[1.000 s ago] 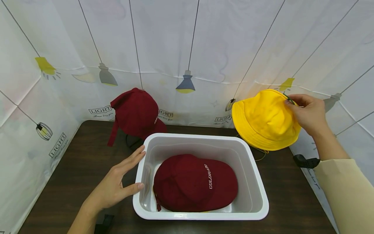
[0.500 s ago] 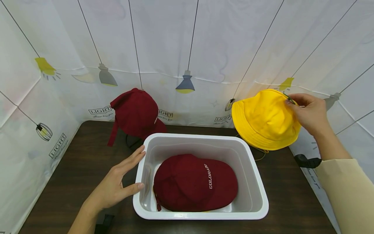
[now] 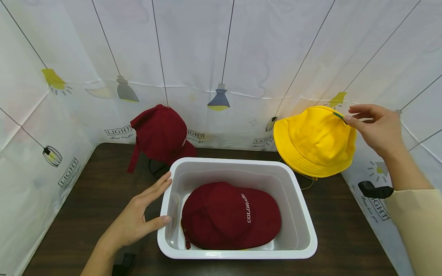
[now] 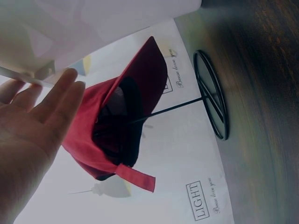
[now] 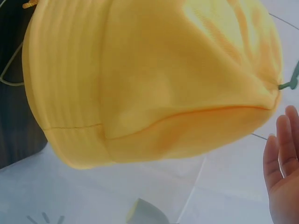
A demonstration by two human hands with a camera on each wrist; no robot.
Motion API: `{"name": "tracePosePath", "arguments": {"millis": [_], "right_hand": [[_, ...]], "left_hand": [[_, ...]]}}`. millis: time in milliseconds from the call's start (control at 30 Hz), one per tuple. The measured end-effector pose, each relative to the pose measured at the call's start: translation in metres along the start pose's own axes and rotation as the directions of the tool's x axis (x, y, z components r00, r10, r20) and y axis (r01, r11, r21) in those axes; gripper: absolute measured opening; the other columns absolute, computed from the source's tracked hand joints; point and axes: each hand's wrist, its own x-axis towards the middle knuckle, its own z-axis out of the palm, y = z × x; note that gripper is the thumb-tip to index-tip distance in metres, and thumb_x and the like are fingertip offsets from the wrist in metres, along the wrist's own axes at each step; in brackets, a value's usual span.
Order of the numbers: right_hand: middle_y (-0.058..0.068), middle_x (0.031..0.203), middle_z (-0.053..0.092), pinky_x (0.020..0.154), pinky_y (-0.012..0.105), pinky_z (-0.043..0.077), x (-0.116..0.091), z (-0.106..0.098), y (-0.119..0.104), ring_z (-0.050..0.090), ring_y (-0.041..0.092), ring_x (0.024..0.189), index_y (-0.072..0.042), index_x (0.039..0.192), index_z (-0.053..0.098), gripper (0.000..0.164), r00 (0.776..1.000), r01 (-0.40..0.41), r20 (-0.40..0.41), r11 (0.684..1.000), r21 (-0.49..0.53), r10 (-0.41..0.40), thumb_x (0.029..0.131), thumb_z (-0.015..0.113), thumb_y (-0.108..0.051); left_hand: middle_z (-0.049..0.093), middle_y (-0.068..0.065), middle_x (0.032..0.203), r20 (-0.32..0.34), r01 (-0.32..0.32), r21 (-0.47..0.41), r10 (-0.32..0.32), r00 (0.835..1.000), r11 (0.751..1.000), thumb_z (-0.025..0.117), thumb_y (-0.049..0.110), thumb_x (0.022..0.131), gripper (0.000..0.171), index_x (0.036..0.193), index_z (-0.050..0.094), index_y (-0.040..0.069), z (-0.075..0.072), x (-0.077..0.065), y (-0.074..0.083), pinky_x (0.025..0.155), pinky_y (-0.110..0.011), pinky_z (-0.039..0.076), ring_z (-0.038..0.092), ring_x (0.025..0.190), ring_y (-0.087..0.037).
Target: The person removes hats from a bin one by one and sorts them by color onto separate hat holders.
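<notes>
A yellow bucket hat [image 3: 314,142] with a small green stem [image 5: 292,84] on its crown is perched at the back right. Beside its crown is my right hand [image 3: 381,130], fingers loosely bent and holding nothing; the right wrist view shows a small gap between fingertips and hat. My left hand [image 3: 136,214] rests with extended fingers against the left rim of a white plastic bin [image 3: 238,254]. Inside the bin lies a dark red cap [image 3: 221,214] lettered COLORADO. Another dark red cap [image 3: 160,132] sits at the back left on a black wire stand [image 4: 212,98].
A dark wooden table [image 3: 86,207] carries everything. Behind and beside it hangs a white curtain [image 3: 193,46] printed with lamps. A thin yellow cord [image 3: 308,186] dangles below the bucket hat near the bin's right back corner. Some yellow peeks from under the cap in the bin.
My right hand has let go of the bucket hat's stem and drawn back to the right. The hat stays in place. My left hand and the bin have not moved.
</notes>
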Motion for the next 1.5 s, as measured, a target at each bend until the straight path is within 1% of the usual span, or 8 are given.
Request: {"name": "tracePosePath", "arguments": {"millis": [67, 133, 333, 600, 900, 1000, 1167, 1500], "right_hand": [[-0.035, 0.096, 0.061, 0.068, 0.006, 0.044, -0.001, -0.002, -0.002, 0.058, -0.006, 0.08, -0.007, 0.133, 0.071, 0.039, 1.0, 0.013, -0.011, 1.0, 0.012, -0.013, 0.097, 0.074, -0.023], [-0.034, 0.095, 0.062, 0.067, 0.006, 0.044, -0.001, -0.004, -0.005, 0.059, -0.006, 0.079, -0.008, 0.132, 0.072, 0.038, 1.0, 0.02, -0.018, 1.0, 0.023, -0.019, 0.097, 0.075, -0.022], [-0.03, 0.094, 0.062, 0.064, 0.008, 0.045, -0.006, -0.009, -0.016, 0.059, -0.004, 0.079, -0.016, 0.131, 0.074, 0.036, 1.0, 0.006, -0.019, 1.0, 0.01, -0.006, 0.096, 0.076, -0.026], [-0.031, 0.097, 0.059, 0.068, 0.006, 0.043, -0.012, -0.006, -0.028, 0.055, -0.007, 0.083, -0.007, 0.133, 0.071, 0.04, 0.997, 0.061, -0.042, 0.997, -0.04, -0.063, 0.096, 0.076, -0.023], [-0.025, 0.116, 0.064, 0.08, 0.011, 0.041, -0.026, 0.005, -0.039, 0.055, -0.003, 0.101, -0.011, 0.135, 0.071, 0.043, 0.986, 0.167, -0.022, 0.986, 0.015, -0.166, 0.094, 0.078, -0.015], [-0.02, 0.125, 0.067, 0.086, 0.015, 0.04, -0.03, 0.009, -0.044, 0.054, -0.003, 0.108, -0.011, 0.136, 0.07, 0.044, 0.975, 0.221, -0.018, 0.975, 0.028, -0.22, 0.093, 0.079, -0.013], [-0.015, 0.136, 0.065, 0.095, 0.015, 0.038, -0.037, 0.016, -0.05, 0.052, -0.005, 0.123, -0.001, 0.13, 0.071, 0.042, 0.941, 0.338, -0.003, 0.94, 0.052, -0.338, 0.089, 0.08, -0.005], [-0.006, 0.147, 0.061, 0.1, 0.011, 0.036, -0.057, 0.03, -0.055, 0.046, -0.008, 0.132, -0.005, 0.137, 0.068, 0.054, 0.917, 0.39, 0.073, 0.92, 0.038, -0.392, 0.086, 0.083, -0.005]], "left_hand": [[0.027, -0.001, 0.172, 0.002, 0.0, 0.004, 0.0, 1.0, 1.0, 0.078, 0.019, 0.091, 0.085, 0.164, 0.037, 0.015, 0.0, -0.001, 0.0, 0.115, -0.04, 0.037, 0.032, 0.155, -0.018], [0.027, -0.001, 0.172, 0.002, 0.0, 0.004, 0.0, 1.0, 1.0, 0.078, 0.019, 0.091, 0.085, 0.164, 0.037, 0.016, 0.0, -0.001, 0.0, 0.115, -0.038, 0.036, 0.032, 0.155, -0.018], [0.027, 0.0, 0.172, 0.003, 0.003, 0.006, -0.003, 1.0, 1.0, 0.079, 0.019, 0.09, 0.085, 0.164, 0.037, 0.016, 0.001, -0.001, -0.001, 0.112, -0.052, 0.04, 0.032, 0.155, -0.019], [0.027, -0.001, 0.172, 0.0, -0.003, -0.008, 0.003, 1.0, 1.0, 0.079, 0.018, 0.09, 0.084, 0.164, 0.037, 0.014, 0.001, -0.001, 0.0, 0.115, -0.032, 0.032, 0.031, 0.155, -0.019], [0.027, -0.001, 0.172, 0.001, -0.006, -0.01, 0.006, 1.0, 1.0, 0.079, 0.018, 0.09, 0.085, 0.164, 0.037, 0.015, 0.0, -0.001, -0.002, 0.115, -0.029, 0.031, 0.032, 0.155, -0.019], [0.027, -0.001, 0.172, 0.0, -0.01, -0.016, 0.01, 1.0, 1.0, 0.078, 0.018, 0.091, 0.084, 0.164, 0.037, 0.015, 0.0, -0.001, -0.002, 0.116, -0.027, 0.029, 0.031, 0.155, -0.019], [0.027, -0.001, 0.172, 0.0, -0.009, -0.014, 0.009, 1.0, 1.0, 0.078, 0.018, 0.091, 0.084, 0.164, 0.037, 0.015, 0.0, 0.0, -0.002, 0.116, -0.028, 0.031, 0.032, 0.155, -0.019], [0.027, -0.002, 0.172, 0.002, -0.014, -0.016, 0.014, 1.0, 1.0, 0.078, 0.018, 0.091, 0.084, 0.164, 0.038, 0.014, 0.0, 0.0, -0.001, 0.116, -0.028, 0.032, 0.033, 0.155, -0.019]]}}
